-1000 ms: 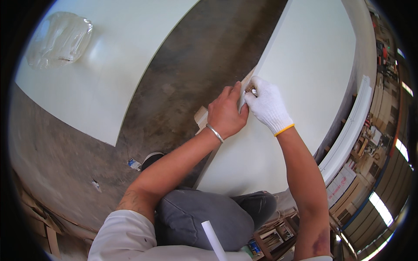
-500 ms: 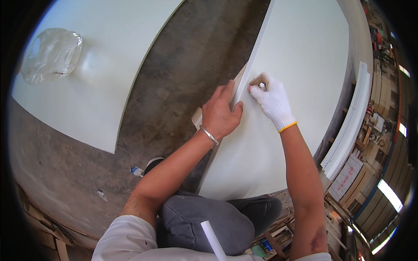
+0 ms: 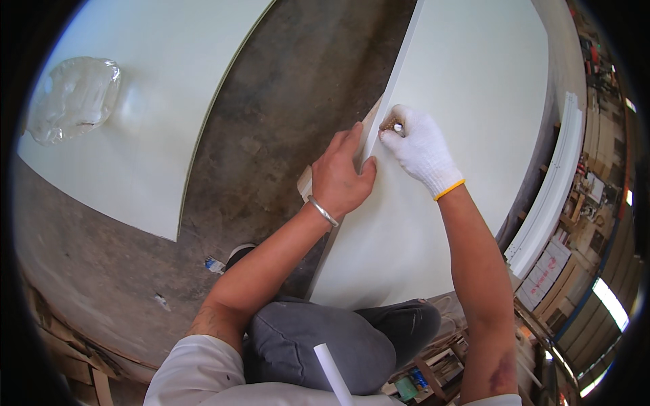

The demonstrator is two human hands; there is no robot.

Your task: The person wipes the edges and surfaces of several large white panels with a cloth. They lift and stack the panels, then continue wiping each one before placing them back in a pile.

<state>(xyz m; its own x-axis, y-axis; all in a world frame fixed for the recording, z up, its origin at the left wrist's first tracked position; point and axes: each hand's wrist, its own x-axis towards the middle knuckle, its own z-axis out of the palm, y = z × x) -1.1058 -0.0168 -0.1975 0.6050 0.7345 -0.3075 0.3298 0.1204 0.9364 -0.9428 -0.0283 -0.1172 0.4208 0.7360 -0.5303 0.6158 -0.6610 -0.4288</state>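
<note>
A long white panel [image 3: 467,88] with a raised edge strip [image 3: 395,88] lies in front of me. My left hand [image 3: 342,172], bare with a silver bangle [image 3: 323,210] at the wrist, holds that edge, its thumb on the top face and its fingers over the outer side. Close to the same edge, my right hand [image 3: 416,145] in a white knit glove is pinched shut just above the panel. Something small and shiny shows between its fingers, too hidden to name. A strip of pale wood [image 3: 370,118] shows beneath the edge by my left hand.
Another white panel [image 3: 162,101] stands to the left, with a clear plastic-like container [image 3: 78,98] on it. Dark concrete floor [image 3: 271,115] lies between the panels. White profiles [image 3: 555,183] run along the right. My bent knee [image 3: 318,345] is close to the near end.
My right hand has moved slightly left, nearer the panel's edge. My left hand has stayed on the edge. The view has shifted a little.
</note>
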